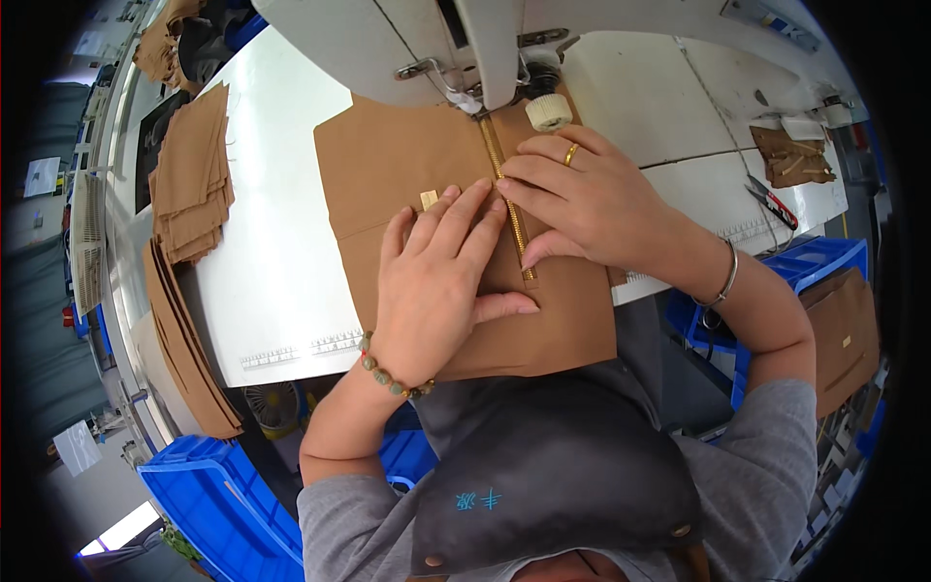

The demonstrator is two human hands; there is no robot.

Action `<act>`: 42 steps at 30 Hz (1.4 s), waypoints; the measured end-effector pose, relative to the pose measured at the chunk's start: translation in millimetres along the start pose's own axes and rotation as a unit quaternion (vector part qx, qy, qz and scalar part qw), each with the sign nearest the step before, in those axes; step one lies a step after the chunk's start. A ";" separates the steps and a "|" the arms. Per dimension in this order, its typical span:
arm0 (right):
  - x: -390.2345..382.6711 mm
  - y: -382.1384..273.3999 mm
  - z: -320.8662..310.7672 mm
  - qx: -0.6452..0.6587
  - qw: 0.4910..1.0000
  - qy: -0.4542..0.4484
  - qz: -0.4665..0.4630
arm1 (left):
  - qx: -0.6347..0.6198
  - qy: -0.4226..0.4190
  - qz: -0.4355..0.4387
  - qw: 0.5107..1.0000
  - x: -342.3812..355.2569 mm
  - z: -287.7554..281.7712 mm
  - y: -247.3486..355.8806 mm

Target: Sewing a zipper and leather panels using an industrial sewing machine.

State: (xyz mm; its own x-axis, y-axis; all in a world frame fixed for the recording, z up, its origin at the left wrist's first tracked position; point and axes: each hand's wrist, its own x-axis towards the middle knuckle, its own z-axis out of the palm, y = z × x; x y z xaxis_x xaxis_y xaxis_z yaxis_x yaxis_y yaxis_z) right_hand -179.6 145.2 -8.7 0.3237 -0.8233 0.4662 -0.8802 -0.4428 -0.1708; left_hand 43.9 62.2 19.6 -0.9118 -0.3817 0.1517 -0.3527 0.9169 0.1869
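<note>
A brown fabric panel (543, 330) lies on the white sewing table (262, 291), with a gold zipper (497, 155) running into it from beneath the sewing machine's needle area (475, 102). My left hand (436, 272) lies flat on the panel left of the zipper, fingers apart, near a small light tab (430, 199). My right hand (582, 199), with a gold ring, rests over the panel's right part, fingertips at the zipper and thumb apart from the fingers. Neither hand grips anything visible; what lies under the fingertips is hidden.
Stacks of brown fabric pieces (189, 175) and long strips (189, 344) sit at the left. At the right are red-and-black snips (771, 202), a small brown piece (790, 155), and a blue bin (834, 252) with brown panels (839, 359). Another blue bin (223, 504) stands lower left.
</note>
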 end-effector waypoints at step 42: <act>-0.5 17.7 -7.7 0.049 0.998 -0.008 0.032 | -0.083 0.096 -0.018 0.992 33.6 19.8 -29.7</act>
State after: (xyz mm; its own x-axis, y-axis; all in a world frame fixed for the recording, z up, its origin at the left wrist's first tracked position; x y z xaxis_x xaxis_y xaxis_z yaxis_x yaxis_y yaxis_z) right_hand -198.0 140.5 -5.3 0.2741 -0.8561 0.4381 -0.8611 -0.4213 -0.2846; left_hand 19.5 24.5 -0.1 -0.8367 -0.4443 0.3203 -0.3313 0.8762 0.3499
